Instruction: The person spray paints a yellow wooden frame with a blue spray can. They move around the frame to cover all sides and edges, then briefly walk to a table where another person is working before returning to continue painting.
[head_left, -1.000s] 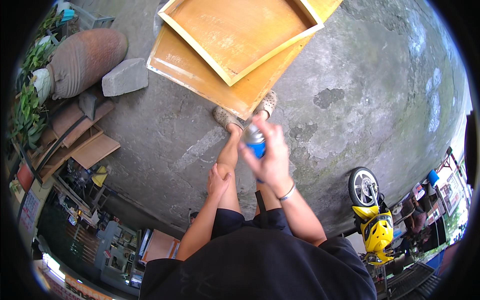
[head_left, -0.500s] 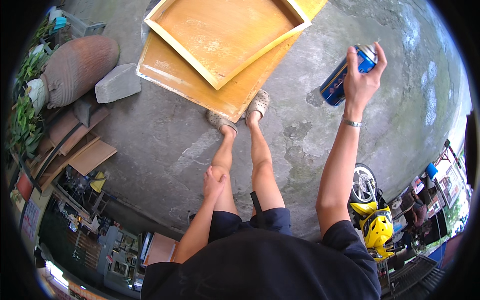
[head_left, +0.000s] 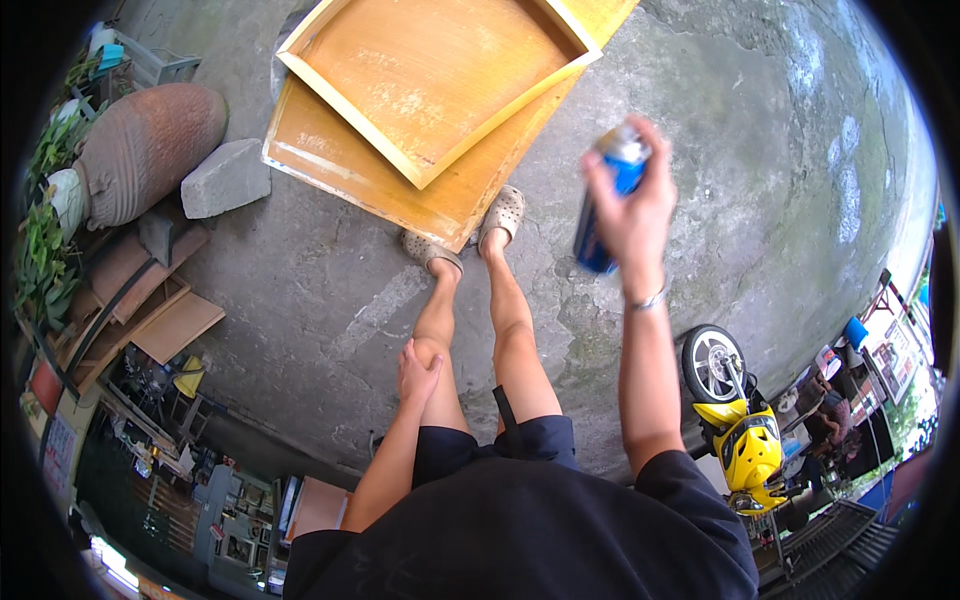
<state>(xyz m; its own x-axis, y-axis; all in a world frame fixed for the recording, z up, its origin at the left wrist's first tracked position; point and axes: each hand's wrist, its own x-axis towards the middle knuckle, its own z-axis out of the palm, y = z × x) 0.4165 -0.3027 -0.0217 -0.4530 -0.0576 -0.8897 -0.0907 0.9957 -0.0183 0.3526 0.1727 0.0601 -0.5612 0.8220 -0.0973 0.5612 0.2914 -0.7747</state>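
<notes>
My right hand [head_left: 640,215] grips a blue spray can [head_left: 593,240] with a silvery top, held up over the concrete to the right of the wooden pieces. The fingers wrap around its upper part, and hand and can are blurred by motion. My left hand [head_left: 417,373] rests on my left knee, holding nothing. In front of my feet lies a shallow wooden tray [head_left: 350,118] with a raised rim and worn, pale patches inside. It sits at an angle on a larger yellowish wooden board [head_left: 340,152], whose near corner reaches between my clogs [head_left: 505,212].
A large clay jar [head_left: 150,150] lies on its side at the left, with a concrete block [head_left: 228,180] beside it. Wooden panels [head_left: 178,320] stand nearer on that side. A yellow motorcycle [head_left: 750,450] is at my right; beyond it sits a person [head_left: 835,415].
My right hand has moved left and somewhat nearer to me with the spray can, which is now more upright in the picture. The left hand stays on the knee.
</notes>
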